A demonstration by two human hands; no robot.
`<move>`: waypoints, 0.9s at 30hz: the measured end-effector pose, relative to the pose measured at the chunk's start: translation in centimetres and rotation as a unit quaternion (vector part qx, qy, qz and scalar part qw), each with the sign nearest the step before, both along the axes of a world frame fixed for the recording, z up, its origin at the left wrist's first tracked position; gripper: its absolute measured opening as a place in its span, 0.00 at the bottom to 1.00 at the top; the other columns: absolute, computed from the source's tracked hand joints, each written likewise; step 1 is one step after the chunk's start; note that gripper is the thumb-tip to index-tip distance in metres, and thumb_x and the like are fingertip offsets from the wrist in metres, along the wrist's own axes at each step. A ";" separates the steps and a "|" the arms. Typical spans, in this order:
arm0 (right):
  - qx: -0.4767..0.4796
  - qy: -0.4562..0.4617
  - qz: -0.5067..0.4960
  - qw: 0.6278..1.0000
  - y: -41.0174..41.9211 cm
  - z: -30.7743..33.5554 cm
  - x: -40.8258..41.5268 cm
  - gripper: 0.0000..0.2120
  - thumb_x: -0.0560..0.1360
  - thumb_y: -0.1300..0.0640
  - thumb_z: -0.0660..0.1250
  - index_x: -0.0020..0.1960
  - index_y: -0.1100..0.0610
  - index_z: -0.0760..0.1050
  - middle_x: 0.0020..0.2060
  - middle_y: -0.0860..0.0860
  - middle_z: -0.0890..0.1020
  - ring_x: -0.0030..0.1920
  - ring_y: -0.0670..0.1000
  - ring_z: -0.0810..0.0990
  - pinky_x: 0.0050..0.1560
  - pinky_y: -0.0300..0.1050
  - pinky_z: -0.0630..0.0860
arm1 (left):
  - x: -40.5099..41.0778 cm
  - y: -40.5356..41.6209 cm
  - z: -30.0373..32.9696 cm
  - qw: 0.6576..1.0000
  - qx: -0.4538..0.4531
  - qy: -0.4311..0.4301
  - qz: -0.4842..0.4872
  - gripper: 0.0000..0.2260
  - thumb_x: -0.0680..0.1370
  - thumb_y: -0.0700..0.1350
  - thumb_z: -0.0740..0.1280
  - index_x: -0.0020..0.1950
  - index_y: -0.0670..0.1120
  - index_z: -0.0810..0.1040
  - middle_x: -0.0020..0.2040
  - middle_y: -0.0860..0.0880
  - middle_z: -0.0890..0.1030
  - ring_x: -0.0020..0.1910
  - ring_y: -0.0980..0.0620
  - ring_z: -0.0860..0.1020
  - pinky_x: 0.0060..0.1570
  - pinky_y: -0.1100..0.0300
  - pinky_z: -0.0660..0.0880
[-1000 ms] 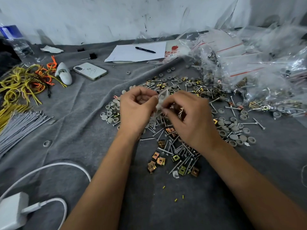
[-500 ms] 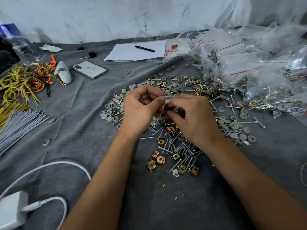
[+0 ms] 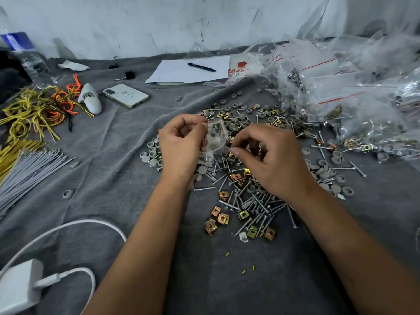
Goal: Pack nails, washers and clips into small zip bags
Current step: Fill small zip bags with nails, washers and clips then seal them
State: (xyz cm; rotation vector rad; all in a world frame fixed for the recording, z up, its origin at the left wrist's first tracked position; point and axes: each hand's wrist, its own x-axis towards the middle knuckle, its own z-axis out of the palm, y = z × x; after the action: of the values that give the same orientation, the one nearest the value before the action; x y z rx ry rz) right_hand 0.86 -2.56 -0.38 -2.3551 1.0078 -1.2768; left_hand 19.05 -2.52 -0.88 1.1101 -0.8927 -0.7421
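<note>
Over at the far left a white charger [image 3: 19,285] and its cable [image 3: 68,226] lie on the grey cloth [image 3: 113,155], with a sheaf of grey ties [image 3: 29,169] and a tangle of yellow and orange wires [image 3: 34,108] behind them. A phone [image 3: 126,95] rests further back, and beyond it a sheet of paper [image 3: 179,70] with a pen [image 3: 201,67] on top.

In the middle, the left hand [image 3: 181,146] has its fingers curled, pinching a small clear bag [image 3: 214,139] by its left edge and holding it up just above the heap of hardware. The right hand [image 3: 270,160] sits just beside the bag, thumb and forefinger pinched together at its right edge; whether they grip the plastic or some small part, I cannot tell.

Beneath both hands lie scattered nails [image 3: 256,205], brass-coloured clips [image 3: 221,218] and grey washers [image 3: 327,171]. At the right, a pile of filled bags [image 3: 354,96] is heaped against the wall.
</note>
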 end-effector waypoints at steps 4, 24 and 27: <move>0.066 0.133 0.001 0.989 -0.5 -0.5 -0.5 0.03 0.76 0.52 0.75 0.48 0.49 0.84 0.43 0.42 0.82 0.44 0.40 0.78 0.47 0.38 0.75 | 0.0 0.0 0.1 1.000 0.004 0.006 0.000 0.10 0.75 0.33 0.69 0.41 0.47 0.83 0.32 0.52 0.81 0.29 0.56 0.75 0.30 0.62 0.72; 0.015 0.212 -0.125 0.969 -1.8 -1.4 -0.1 0.11 0.78 0.50 0.71 0.60 0.49 0.84 0.53 0.50 0.78 0.59 0.54 0.69 0.57 0.53 0.73 | 0.3 0.1 0.7 0.995 -0.058 0.077 0.019 0.12 0.77 0.29 0.66 0.43 0.44 0.82 0.36 0.51 0.81 0.33 0.55 0.74 0.35 0.63 0.72; 0.025 0.257 -0.142 0.956 -2.0 -1.4 0.5 0.13 0.79 0.48 0.69 0.62 0.47 0.83 0.56 0.51 0.77 0.61 0.55 0.67 0.57 0.54 0.73 | 0.4 0.3 0.8 0.994 -0.073 0.078 0.029 0.11 0.77 0.29 0.66 0.44 0.44 0.82 0.36 0.51 0.82 0.35 0.54 0.76 0.36 0.60 0.74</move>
State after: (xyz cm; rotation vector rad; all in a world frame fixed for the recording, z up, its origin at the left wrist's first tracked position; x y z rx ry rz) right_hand 1.36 -4.59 -1.78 -2.6356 1.5557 -0.7015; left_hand 19.46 -2.19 -0.05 0.9315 -0.7667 -0.6931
